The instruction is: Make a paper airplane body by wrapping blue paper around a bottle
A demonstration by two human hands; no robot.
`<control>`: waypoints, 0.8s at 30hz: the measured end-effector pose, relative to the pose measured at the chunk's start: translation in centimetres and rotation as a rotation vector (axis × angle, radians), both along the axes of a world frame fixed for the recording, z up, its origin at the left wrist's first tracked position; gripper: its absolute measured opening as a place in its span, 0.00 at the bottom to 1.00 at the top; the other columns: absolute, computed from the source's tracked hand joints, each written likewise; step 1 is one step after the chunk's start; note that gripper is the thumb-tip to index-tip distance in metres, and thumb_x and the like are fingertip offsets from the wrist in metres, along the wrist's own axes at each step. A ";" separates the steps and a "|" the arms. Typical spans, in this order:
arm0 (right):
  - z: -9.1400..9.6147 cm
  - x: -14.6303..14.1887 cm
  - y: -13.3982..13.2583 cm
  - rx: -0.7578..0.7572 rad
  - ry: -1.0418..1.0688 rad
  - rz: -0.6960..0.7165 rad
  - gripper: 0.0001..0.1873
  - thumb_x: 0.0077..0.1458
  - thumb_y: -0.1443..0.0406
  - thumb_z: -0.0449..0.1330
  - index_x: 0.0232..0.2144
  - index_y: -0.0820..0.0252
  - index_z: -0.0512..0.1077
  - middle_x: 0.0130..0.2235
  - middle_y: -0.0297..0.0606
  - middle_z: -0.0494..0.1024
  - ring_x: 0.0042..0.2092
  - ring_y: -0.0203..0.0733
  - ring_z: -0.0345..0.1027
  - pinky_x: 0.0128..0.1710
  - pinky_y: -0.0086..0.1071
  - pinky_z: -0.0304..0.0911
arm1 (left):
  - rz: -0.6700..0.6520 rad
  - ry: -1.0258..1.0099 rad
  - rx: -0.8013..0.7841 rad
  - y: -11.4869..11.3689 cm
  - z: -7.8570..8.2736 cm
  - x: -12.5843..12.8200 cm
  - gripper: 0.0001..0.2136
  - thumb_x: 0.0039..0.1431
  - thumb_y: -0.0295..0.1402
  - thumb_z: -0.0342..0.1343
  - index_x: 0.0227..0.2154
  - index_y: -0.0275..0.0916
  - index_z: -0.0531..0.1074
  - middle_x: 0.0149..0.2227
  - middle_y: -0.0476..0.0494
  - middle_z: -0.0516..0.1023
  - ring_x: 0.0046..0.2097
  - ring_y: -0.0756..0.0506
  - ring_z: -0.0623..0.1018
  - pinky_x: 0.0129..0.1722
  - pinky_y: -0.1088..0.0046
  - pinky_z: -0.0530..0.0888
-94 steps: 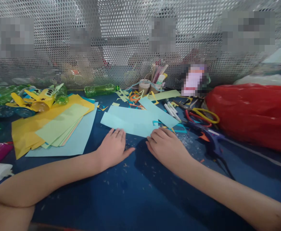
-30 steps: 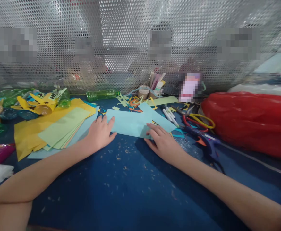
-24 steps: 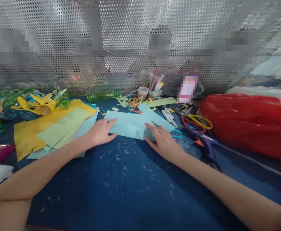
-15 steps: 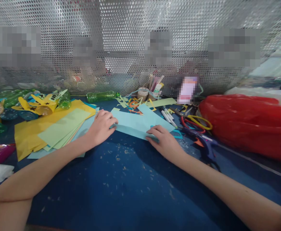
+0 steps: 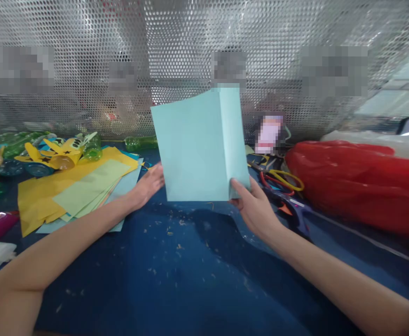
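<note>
A light blue sheet of paper (image 5: 193, 149) stands raised upright in front of me, with a lengthwise crease near its right side. My right hand (image 5: 257, 205) is closed on its lower right corner, thumb on the near face and fingers behind. At the sheet's lower left edge is my left hand (image 5: 150, 184); its fingertips pass behind the paper, so I cannot see whether they grip it. Left of that hand lies a stack of yellow, pale green and blue papers (image 5: 92, 184).
Scissors with red and yellow handles (image 5: 285, 181) and a dark blue glue gun (image 5: 297, 212) lie right, beside a red plastic bag (image 5: 358, 182). Green bottles (image 5: 139, 142) and yellow paper cut-outs (image 5: 59, 151) sit at the back left. A perforated metal screen (image 5: 179, 51) stands behind.
The light blue paper has come up off the table and now stands upright, hiding the cup and scraps behind it. My right hand has closed on its corner; my left hand has shifted slightly.
</note>
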State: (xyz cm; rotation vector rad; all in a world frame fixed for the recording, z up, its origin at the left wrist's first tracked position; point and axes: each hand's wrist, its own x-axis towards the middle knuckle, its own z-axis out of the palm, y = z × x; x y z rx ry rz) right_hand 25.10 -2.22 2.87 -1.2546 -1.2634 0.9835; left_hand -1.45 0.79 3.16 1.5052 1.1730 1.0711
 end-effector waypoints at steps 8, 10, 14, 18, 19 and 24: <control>-0.4 -0.4 -0.6 -0.084 0.012 0.152 0.21 0.53 0.55 0.60 0.47 0.55 0.68 0.42 0.39 0.77 0.37 0.43 0.72 0.32 0.36 0.70 | -0.038 -0.243 -0.236 -1.5 -0.5 1.1 0.22 0.52 0.39 0.61 0.49 0.33 0.70 0.53 0.33 0.74 0.53 0.37 0.75 0.53 0.58 0.72; -0.3 -0.2 -0.5 -0.018 -0.107 0.187 0.17 0.53 0.55 0.60 0.41 0.57 0.69 0.38 0.37 0.76 0.36 0.42 0.70 0.33 0.35 0.68 | -0.020 -0.205 -0.192 -1.4 -0.9 1.0 0.22 0.53 0.39 0.60 0.49 0.33 0.70 0.54 0.33 0.74 0.53 0.37 0.75 0.53 0.59 0.71; -0.5 0.4 0.2 0.058 -0.323 0.180 0.17 0.55 0.51 0.57 0.28 0.58 0.67 0.26 0.32 0.68 0.29 0.36 0.61 0.27 0.30 0.60 | -0.016 -0.098 -0.166 -1.3 -1.3 0.8 0.21 0.55 0.40 0.58 0.50 0.34 0.69 0.55 0.34 0.73 0.54 0.38 0.75 0.52 0.60 0.71; -1.0 0.9 0.9 0.043 -0.336 0.119 0.21 0.55 0.47 0.54 0.24 0.57 0.63 0.21 0.29 0.62 0.24 0.35 0.56 0.22 0.29 0.53 | -0.024 -0.016 -0.142 -1.2 -1.2 0.6 0.22 0.55 0.40 0.57 0.50 0.34 0.69 0.55 0.36 0.73 0.55 0.39 0.74 0.53 0.62 0.71; -1.1 1.0 1.0 0.049 -0.324 0.098 0.21 0.54 0.46 0.55 0.24 0.57 0.64 0.20 0.29 0.62 0.24 0.35 0.56 0.22 0.29 0.53 | -0.026 -0.022 -0.144 -1.2 -1.3 0.6 0.22 0.55 0.41 0.58 0.50 0.34 0.70 0.55 0.36 0.74 0.54 0.39 0.74 0.53 0.62 0.71; -1.3 1.2 1.1 0.046 -0.303 0.009 0.20 0.53 0.47 0.56 0.27 0.57 0.67 0.19 0.29 0.63 0.23 0.36 0.57 0.20 0.30 0.53 | -0.040 -0.122 -0.184 -1.0 -1.8 0.6 0.21 0.54 0.41 0.59 0.48 0.34 0.72 0.52 0.37 0.76 0.52 0.39 0.76 0.52 0.61 0.73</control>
